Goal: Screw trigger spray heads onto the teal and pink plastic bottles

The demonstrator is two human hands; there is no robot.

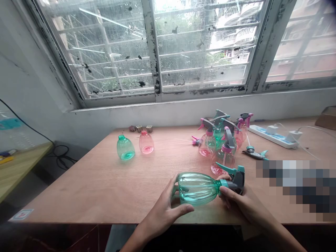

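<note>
A green clear spray bottle [198, 189] lies sideways in the air above the table's front edge, its base to the left. My left hand [169, 206] cups the base, with fingers behind it and the thumb along its lower side. At the neck, my right hand [237, 199] pinches the teal collar [224, 183] below the grey spray head [238, 180] with its teal trigger. Just behind stands a pink spray bottle [223, 159] with its head on. Part of the right fingers is hidden by the bottle.
Several assembled spray bottles [207, 141] cluster at the back right. A headless green bottle [125, 148] and pink bottle [146, 142] stand left. A loose spray head [254, 154] lies near a white power strip [273, 135]. Small metallic blocks [139, 128] sit by the wall.
</note>
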